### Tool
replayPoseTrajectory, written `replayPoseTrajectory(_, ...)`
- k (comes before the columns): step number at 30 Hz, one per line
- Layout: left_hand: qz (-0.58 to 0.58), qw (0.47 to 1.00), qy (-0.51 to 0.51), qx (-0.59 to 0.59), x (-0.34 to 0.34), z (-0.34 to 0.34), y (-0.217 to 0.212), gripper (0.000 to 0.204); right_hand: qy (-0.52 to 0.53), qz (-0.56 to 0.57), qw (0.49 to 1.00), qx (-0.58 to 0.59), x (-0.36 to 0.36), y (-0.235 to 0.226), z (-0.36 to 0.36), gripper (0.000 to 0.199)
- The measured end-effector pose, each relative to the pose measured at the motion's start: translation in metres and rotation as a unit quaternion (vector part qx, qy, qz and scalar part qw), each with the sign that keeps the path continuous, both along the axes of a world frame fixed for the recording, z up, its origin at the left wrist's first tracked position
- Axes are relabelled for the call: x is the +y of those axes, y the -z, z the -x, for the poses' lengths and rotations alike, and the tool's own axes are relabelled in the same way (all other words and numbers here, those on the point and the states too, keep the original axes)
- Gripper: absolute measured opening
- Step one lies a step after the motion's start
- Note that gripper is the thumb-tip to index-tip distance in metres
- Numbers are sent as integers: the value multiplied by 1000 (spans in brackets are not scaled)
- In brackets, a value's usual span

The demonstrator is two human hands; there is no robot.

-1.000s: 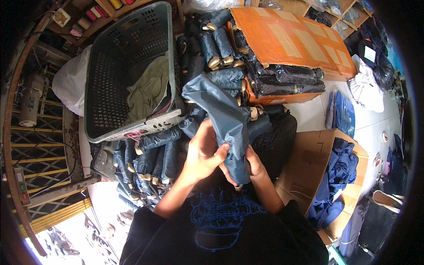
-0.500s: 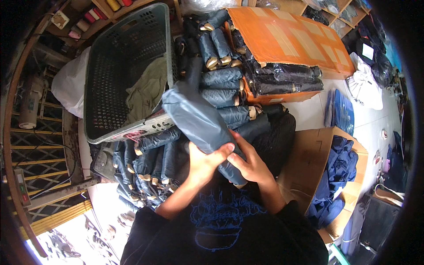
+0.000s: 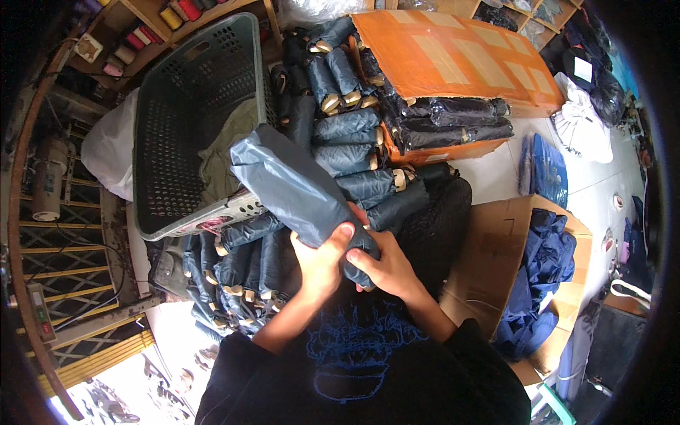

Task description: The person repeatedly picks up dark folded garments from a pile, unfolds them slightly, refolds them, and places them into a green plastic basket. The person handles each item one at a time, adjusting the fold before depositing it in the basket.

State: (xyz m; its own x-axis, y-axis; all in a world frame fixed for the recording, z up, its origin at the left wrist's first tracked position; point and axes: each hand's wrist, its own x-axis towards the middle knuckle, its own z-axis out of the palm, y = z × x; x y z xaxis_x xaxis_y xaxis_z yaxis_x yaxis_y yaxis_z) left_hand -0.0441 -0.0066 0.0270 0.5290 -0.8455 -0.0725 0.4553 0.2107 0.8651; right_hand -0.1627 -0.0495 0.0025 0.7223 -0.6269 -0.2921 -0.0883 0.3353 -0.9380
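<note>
A long, shiny blue-grey fabric roll (image 3: pixel 290 184) slants across the middle, its wide end up and to the left. My left hand (image 3: pixel 322 262) is wrapped round its lower part, thumb on top. Further down, my right hand (image 3: pixel 386 265) closes on the narrow lower end, with its thumb pressed across the fabric. The fingers underneath are partly hidden. Similar blue-grey rolls with tan ends (image 3: pixel 347 159) are heaped just beyond my hands, and more such rolls (image 3: pixel 241 265) lie to the left below the basket.
A dark perforated plastic basket (image 3: pixel 198 92) holding olive cloth (image 3: pixel 230 152) stands at the left. Behind to the right is an orange taped carton (image 3: pixel 460 57) with dark plastic-wrapped packs. An open cardboard box (image 3: pixel 489 248) with navy fabric (image 3: pixel 545 262) sits at the right.
The fabric roll has shifted left, and its lower end has come up a little. My right hand has moved slightly left, closer to my left hand. Both still grip the roll.
</note>
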Motion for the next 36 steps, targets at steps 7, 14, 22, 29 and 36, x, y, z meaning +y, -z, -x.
replayPoseTrajectory(7,-25,997,78,-5,6,-7,13,60,49,19,998,17,5,-6,-8,35)
replayPoseTrajectory(14,48,992,93,-66,1,-49,0,81,-7,-131,986,-105,-12,17,2,37)
replayPoseTrajectory(22,69,968,231,-69,12,-60,13,59,-135,-229,929,-256,-13,23,4,64)
replayPoseTrajectory(29,45,974,197,-100,15,-47,17,63,-31,-102,983,-150,-9,19,2,68)
replayPoseTrajectory(36,56,988,83,-114,14,-25,39,60,35,-67,995,-64,-8,9,-1,48)
